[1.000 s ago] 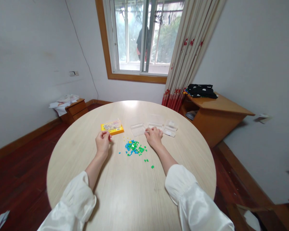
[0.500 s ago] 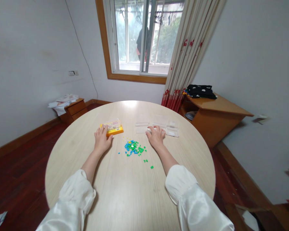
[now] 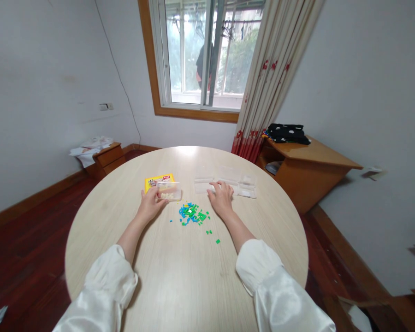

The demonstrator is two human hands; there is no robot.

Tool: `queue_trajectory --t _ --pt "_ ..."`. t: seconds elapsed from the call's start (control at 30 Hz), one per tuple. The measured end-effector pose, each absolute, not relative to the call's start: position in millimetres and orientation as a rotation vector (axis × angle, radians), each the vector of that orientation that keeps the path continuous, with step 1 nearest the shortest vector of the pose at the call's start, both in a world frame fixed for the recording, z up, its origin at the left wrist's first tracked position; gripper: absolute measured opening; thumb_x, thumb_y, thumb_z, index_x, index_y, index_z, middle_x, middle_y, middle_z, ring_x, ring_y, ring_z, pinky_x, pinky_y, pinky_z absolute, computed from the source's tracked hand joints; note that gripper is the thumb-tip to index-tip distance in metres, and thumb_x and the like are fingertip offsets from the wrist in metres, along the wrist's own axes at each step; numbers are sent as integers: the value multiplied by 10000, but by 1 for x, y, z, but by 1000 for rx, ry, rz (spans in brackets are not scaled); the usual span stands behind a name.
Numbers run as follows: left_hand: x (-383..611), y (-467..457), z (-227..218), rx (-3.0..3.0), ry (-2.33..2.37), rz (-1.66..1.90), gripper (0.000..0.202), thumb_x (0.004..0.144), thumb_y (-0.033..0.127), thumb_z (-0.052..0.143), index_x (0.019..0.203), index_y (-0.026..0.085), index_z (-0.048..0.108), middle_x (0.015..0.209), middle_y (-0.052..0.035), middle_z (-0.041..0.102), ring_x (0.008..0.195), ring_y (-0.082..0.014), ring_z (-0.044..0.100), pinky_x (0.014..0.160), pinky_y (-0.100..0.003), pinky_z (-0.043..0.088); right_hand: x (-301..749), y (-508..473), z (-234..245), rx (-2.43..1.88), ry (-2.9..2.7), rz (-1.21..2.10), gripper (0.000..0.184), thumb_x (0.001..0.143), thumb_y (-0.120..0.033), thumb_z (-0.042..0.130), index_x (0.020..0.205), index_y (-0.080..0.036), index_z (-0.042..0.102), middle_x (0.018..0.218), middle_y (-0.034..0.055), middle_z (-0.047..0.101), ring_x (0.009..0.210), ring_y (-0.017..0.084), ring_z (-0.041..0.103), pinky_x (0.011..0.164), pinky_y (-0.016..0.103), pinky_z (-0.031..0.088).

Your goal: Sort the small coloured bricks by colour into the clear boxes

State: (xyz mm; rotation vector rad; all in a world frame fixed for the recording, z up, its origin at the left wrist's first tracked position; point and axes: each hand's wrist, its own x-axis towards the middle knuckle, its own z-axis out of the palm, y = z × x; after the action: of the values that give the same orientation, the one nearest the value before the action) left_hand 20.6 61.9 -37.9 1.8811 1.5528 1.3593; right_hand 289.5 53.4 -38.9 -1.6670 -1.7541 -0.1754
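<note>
L hand [image 3: 151,203]: grip pinched box [image 3: 174,190], thumb on nr side.
Box: just by yellow pack [image 3: 159,178], w/ pale bits [image 3: 167,196] inside.
R hand [image 3: 221,199]: fingers bent, a bit apart, at clear trays [image 3: 204,185]; couldn't tell if it held 1.
Bricks [image 3: 192,212]: piled on table [image 3: 180,267] btwn arms.
Best way: prob. a soft pinch, box kept flat, so no bits spilled.

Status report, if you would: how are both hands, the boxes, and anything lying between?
Left hand holding clear box, pale pieces inside. Right hand at open boxes, grip unclear. Loose brick pile between hands.
</note>
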Motion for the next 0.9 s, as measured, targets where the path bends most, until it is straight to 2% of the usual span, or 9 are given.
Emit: queue_trajectory --t 0.17,0.27,0.37,0.47,0.53,0.6,0.73,0.8,0.9 --pt "19 62 -37 2056 1600 1302 258 617 272 646 507 193 427 870 -70 572 933 -248 517 965 -452 320 278 45 -33 -1501 -1890 -99 270 859 -250 507 1108 -203 602 1145 108 563 1100 229 465 990 401 249" --pt "25 58 -31 1988 1521 1423 261 634 299 617 494 195 423 848 -66 554 882 -218 522 854 -360 411 271 40 -30 -1380 -2005 -25 310 863 -224 495 1161 -187 572 1132 104 601 1101 211 497 997 399 264" --pt "37 49 -21 1786 1420 1529 290 635 325 622 510 198 393 689 -13 504 720 -161 503 659 -257 428 267 37 -27 -1253 -2081 17 441 854 -244 518 1288 -178 475 1212 110 582 1153 205 490 1017 398 280" --pt "50 40 -14 1587 1292 1531 336 604 338 670 541 194 374 564 48 418 563 -105 427 549 -215 377 262 32 -23 -1142 -2150 1 637 807 -350 593 1384 -210 362 1370 134 446 1304 246 353 1047 446 276" --pt "58 35 -11 1451 1171 1519 350 581 328 704 602 191 383 606 54 468 577 -94 457 558 -207 391 258 28 -21 -1090 -2182 -17 706 765 -415 638 1389 -237 360 1442 141 339 1369 280 232 1056 492 264" --pt "65 29 -10 1297 1056 1460 379 558 330 735 695 199 407 675 48 537 617 -103 519 589 -222 429 254 25 -19 -1061 -2174 -17 669 761 -432 641 1360 -241 413 1457 144 301 1378 291 202 1059 500 273" --pt "73 20 -7 1083 841 1321 582 543 432 767 999 216 476 944 -55 634 834 -184 619 726 -318 496 248 20 -19 -1078 -2081 43 523 816 -394 586 1309 -251 485 1382 137 399 1295 257 352 1037 464 342" --pt "74 16 -6 1071 755 1269 717 518 476 784 1113 221 476 1103 -105 602 966 -220 606 799 -338 493 246 18 -21 -1080 -2048 92 508 818 -385 586 1302 -266 491 1344 127 442 1251 245 404 1021 456 368" --pt "75 12 -5 1140 703 1256 829 455 425 835 1178 246 471 1207 -104 554 1048 -229 579 869 -340 472 244 18 -23 -1067 -2007 151 489 820 -389 585 1287 -265 506 1310 119 483 1241 233 423 1024 451 373"
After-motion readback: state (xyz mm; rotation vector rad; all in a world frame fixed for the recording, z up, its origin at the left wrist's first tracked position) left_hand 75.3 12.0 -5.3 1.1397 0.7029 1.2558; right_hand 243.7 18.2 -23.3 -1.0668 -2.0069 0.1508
